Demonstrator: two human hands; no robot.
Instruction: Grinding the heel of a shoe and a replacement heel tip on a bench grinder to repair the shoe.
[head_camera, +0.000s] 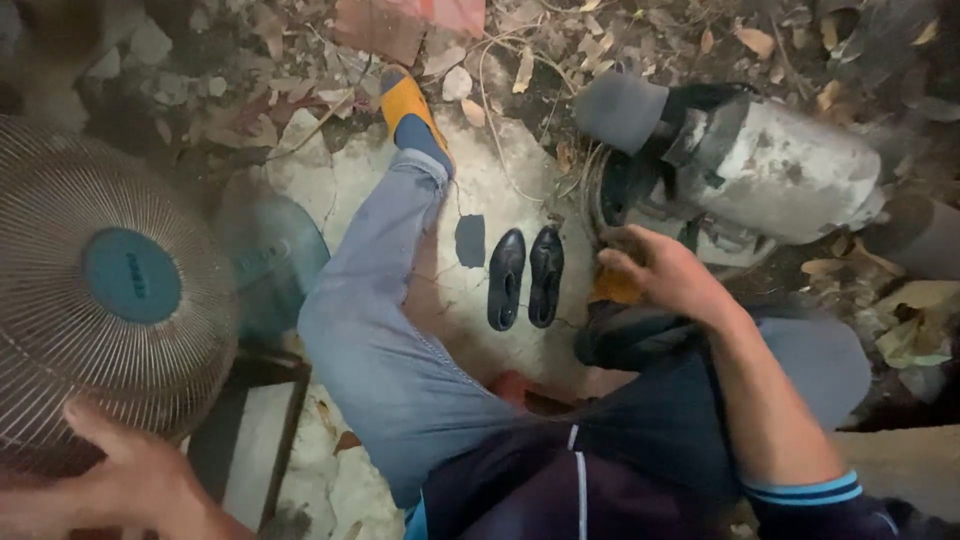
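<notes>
While the person sits on the ground with the left leg in light blue denim stretched forward, the left hand rests against the lower rim of a round electric fan with a beige wire grille and a blue centre cap. The fingers of this hand are spread and curve over the grille edge; no part is pinched. The fan stands at the left of the view, just beside the outstretched leg, and its teal base shows behind the grille.

The right hand lies at the right of centre, fingers loosely curled and close together, touching a crumpled yellow-brown cloth. Whether the fingers grip the cloth firmly cannot be told. Just behind this hand lies a grey metal cylinder with black straps and a grey end cap, tipped on its side among dry leaves.

A pair of black polished leather shoes stands side by side on the pale cracked concrete slab, between the leg and the right hand, toes pointing away from the person. A small dark flat piece lies just beside the left shoe. The foot wears a blue and yellow sock.
</notes>
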